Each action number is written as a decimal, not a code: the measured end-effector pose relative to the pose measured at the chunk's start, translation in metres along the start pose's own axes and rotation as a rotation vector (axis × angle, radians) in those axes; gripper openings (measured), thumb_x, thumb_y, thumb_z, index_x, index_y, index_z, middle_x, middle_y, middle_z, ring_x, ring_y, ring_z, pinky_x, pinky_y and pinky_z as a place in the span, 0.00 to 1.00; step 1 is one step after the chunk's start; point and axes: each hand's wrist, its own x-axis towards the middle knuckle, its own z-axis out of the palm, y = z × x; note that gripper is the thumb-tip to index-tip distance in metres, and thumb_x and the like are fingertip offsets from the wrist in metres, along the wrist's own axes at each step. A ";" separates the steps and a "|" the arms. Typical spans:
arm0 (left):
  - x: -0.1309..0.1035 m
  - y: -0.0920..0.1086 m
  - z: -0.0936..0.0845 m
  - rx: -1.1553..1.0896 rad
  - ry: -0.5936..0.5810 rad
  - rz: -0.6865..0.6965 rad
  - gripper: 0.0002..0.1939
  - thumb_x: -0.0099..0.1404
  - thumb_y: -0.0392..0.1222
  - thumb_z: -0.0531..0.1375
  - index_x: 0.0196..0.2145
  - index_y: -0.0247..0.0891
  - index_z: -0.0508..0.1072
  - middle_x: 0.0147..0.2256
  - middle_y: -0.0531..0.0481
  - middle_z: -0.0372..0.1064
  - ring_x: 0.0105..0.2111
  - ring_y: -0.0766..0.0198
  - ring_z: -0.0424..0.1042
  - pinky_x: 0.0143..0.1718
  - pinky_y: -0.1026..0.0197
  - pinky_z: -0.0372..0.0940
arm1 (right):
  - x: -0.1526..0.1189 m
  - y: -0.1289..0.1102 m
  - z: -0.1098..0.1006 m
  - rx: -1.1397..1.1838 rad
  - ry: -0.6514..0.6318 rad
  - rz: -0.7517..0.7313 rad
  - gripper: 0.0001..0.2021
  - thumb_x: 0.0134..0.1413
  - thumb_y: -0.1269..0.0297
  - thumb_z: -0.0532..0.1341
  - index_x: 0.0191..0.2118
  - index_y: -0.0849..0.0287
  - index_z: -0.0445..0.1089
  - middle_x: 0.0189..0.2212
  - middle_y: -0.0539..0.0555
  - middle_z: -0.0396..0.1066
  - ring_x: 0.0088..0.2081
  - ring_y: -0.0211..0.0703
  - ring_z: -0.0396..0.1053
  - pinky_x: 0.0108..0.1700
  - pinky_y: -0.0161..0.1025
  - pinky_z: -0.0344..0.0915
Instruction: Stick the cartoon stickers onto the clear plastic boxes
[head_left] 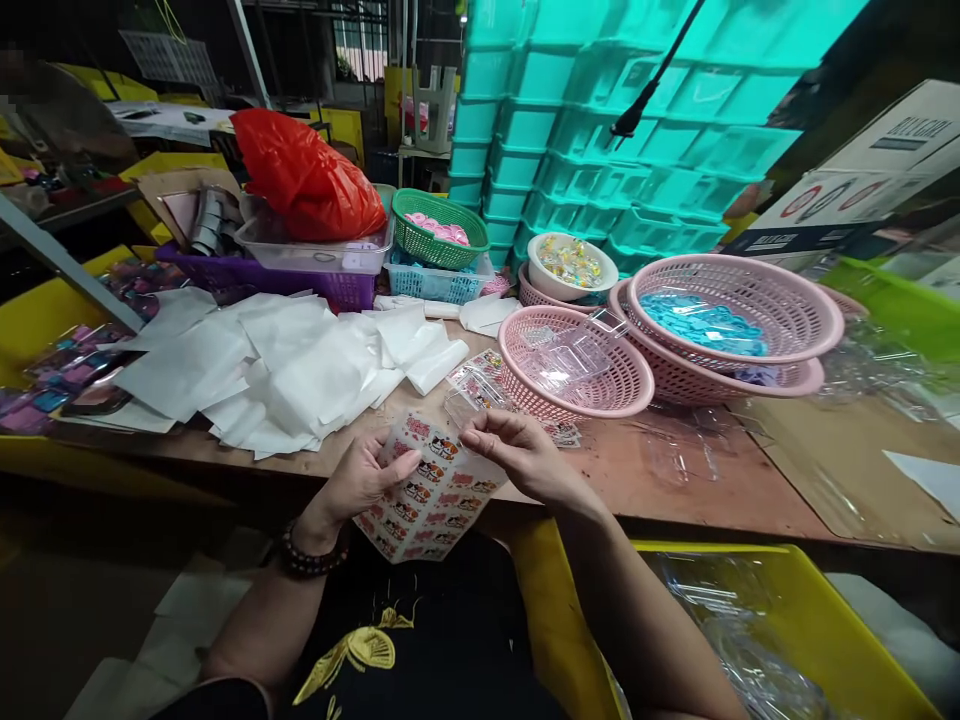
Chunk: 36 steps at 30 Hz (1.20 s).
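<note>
A sheet of printed cartoon stickers [431,505] hangs over the front edge of the wooden table, its left side pinched between the thumb and fingers of my left hand [367,470]. My right hand [517,455] is closed in a pinch at the sheet's upper right corner; a small clear piece seems to be at its fingertips, too small to make out. More printed sheets [480,378] lie on the table just beyond my hands. A pink basket [634,385] with clear plastic cases [574,360] stands behind my right hand.
White paper sheets [300,370] are heaped at the left. Larger pink baskets [810,320] hold blue pieces. A white bowl [540,280], a green basket [435,250] and a red bag [307,185] stand behind. A yellow bin [862,640] is below the table's right edge.
</note>
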 end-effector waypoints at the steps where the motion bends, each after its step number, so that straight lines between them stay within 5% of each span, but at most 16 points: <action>1: 0.001 -0.002 0.001 -0.002 -0.014 0.000 0.15 0.55 0.46 0.73 0.38 0.36 0.81 0.33 0.46 0.81 0.31 0.60 0.80 0.36 0.60 0.75 | 0.000 0.001 0.000 0.037 -0.007 0.038 0.21 0.52 0.42 0.66 0.29 0.58 0.71 0.24 0.47 0.67 0.27 0.37 0.63 0.32 0.37 0.61; 5: 0.006 -0.007 0.007 -0.009 -0.074 0.006 0.14 0.52 0.45 0.74 0.35 0.34 0.83 0.34 0.44 0.82 0.34 0.55 0.80 0.40 0.56 0.76 | -0.004 -0.003 -0.001 0.138 -0.063 0.129 0.21 0.47 0.44 0.70 0.28 0.60 0.73 0.24 0.48 0.69 0.28 0.36 0.64 0.32 0.35 0.61; 10: 0.011 -0.010 0.009 0.022 -0.060 0.064 0.16 0.50 0.48 0.75 0.30 0.33 0.83 0.29 0.44 0.81 0.30 0.56 0.79 0.35 0.55 0.76 | -0.008 -0.005 -0.007 0.366 -0.189 0.252 0.18 0.44 0.52 0.74 0.35 0.61 0.76 0.28 0.50 0.75 0.30 0.36 0.70 0.33 0.34 0.64; 16: 0.017 -0.016 0.007 0.103 -0.096 0.222 0.16 0.44 0.49 0.77 0.24 0.35 0.81 0.24 0.48 0.77 0.26 0.62 0.75 0.30 0.61 0.72 | -0.003 0.012 0.002 0.423 -0.207 0.307 0.22 0.34 0.59 0.78 0.30 0.58 0.66 0.23 0.44 0.69 0.23 0.31 0.63 0.27 0.31 0.58; 19: 0.017 -0.017 0.009 0.072 -0.048 0.160 0.15 0.47 0.48 0.76 0.26 0.34 0.81 0.25 0.50 0.77 0.25 0.64 0.74 0.29 0.63 0.71 | -0.007 0.011 0.006 0.152 -0.040 0.094 0.14 0.45 0.59 0.72 0.28 0.57 0.66 0.24 0.46 0.67 0.26 0.34 0.62 0.31 0.35 0.60; 23: 0.017 -0.017 0.017 0.001 -0.014 0.068 0.15 0.51 0.48 0.75 0.29 0.33 0.81 0.26 0.49 0.78 0.28 0.61 0.77 0.33 0.61 0.72 | -0.019 0.007 0.009 -0.421 0.141 -0.210 0.04 0.56 0.67 0.60 0.32 0.55 0.73 0.36 0.53 0.75 0.42 0.46 0.68 0.49 0.49 0.63; 26: 0.017 -0.020 0.021 -0.036 0.019 0.036 0.16 0.51 0.48 0.74 0.32 0.33 0.82 0.27 0.48 0.79 0.30 0.60 0.77 0.35 0.60 0.72 | -0.023 0.016 0.017 -0.694 0.308 -0.361 0.03 0.59 0.65 0.62 0.35 0.53 0.74 0.44 0.53 0.77 0.47 0.50 0.68 0.58 0.59 0.57; 30: 0.018 -0.022 0.020 -0.094 0.055 -0.014 0.17 0.52 0.51 0.73 0.30 0.32 0.81 0.27 0.48 0.78 0.26 0.63 0.75 0.32 0.62 0.71 | -0.021 0.038 0.030 -1.045 0.644 -0.594 0.04 0.61 0.66 0.64 0.37 0.48 0.75 0.39 0.49 0.78 0.45 0.47 0.69 0.66 0.60 0.46; 32: 0.019 -0.020 0.017 -0.136 0.047 -0.070 0.20 0.53 0.56 0.70 0.26 0.33 0.78 0.23 0.50 0.75 0.22 0.65 0.71 0.27 0.63 0.68 | -0.020 0.047 0.034 -1.201 0.688 -0.768 0.06 0.60 0.69 0.64 0.39 0.49 0.75 0.35 0.48 0.77 0.41 0.44 0.69 0.66 0.55 0.47; 36: 0.029 -0.015 0.007 -0.082 -0.010 -0.189 0.21 0.50 0.57 0.71 0.22 0.34 0.75 0.18 0.53 0.68 0.19 0.67 0.66 0.23 0.64 0.61 | -0.016 0.058 0.036 -1.382 0.551 -1.001 0.09 0.60 0.74 0.61 0.40 0.53 0.76 0.32 0.49 0.76 0.36 0.40 0.69 0.65 0.51 0.49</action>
